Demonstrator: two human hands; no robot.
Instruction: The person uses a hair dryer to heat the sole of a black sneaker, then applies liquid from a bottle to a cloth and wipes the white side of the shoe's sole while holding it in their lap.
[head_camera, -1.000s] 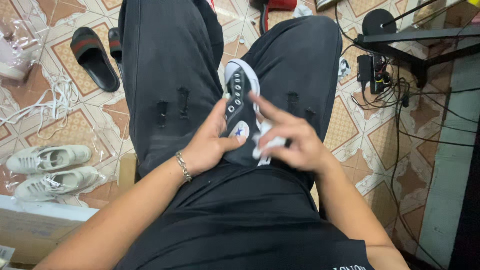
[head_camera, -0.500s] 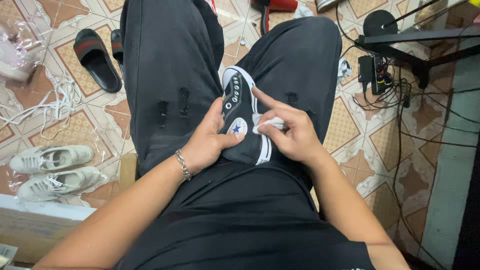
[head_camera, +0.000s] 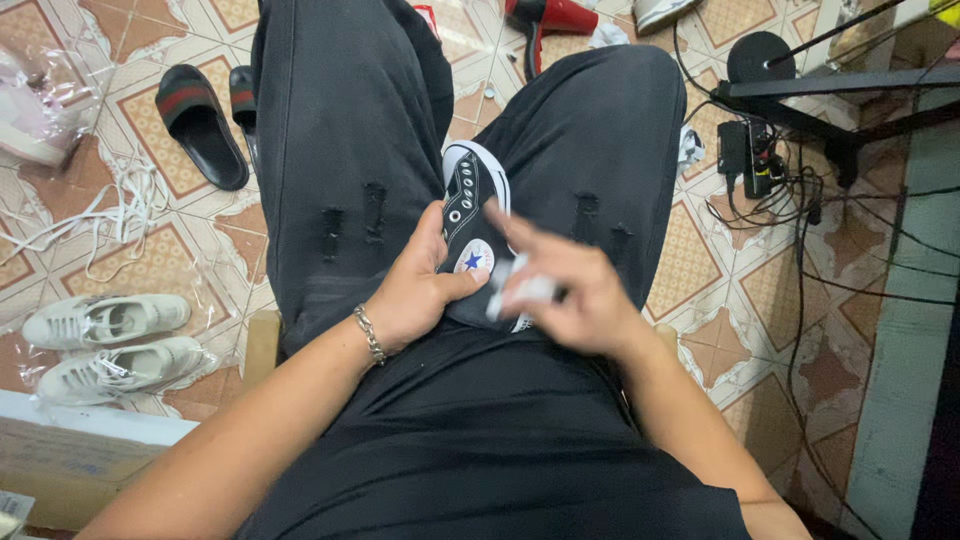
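Observation:
A black high-top sneaker (head_camera: 468, 205) with a white toe cap and a round white ankle patch lies on my lap between my thighs, toe pointing away. My left hand (head_camera: 415, 290), with a metal bracelet at the wrist, grips the sneaker's ankle part, thumb by the patch. My right hand (head_camera: 570, 295) is blurred with motion over the heel and pinches a small white piece, likely a wipe or cloth (head_camera: 525, 290). I wear black ripped trousers (head_camera: 340, 150) and a black shirt.
On the tiled floor at left lie a pair of white sneakers (head_camera: 105, 340), loose white laces (head_camera: 95, 215) and black slide sandals (head_camera: 200, 125). A red hair dryer (head_camera: 555, 18) is at top. Cables and a power strip (head_camera: 750, 155) sit by a black stand at right.
My right hand moved with the white piece across the sneaker's heel area and is now blurred. The sneaker has shifted slightly in my left hand's grip.

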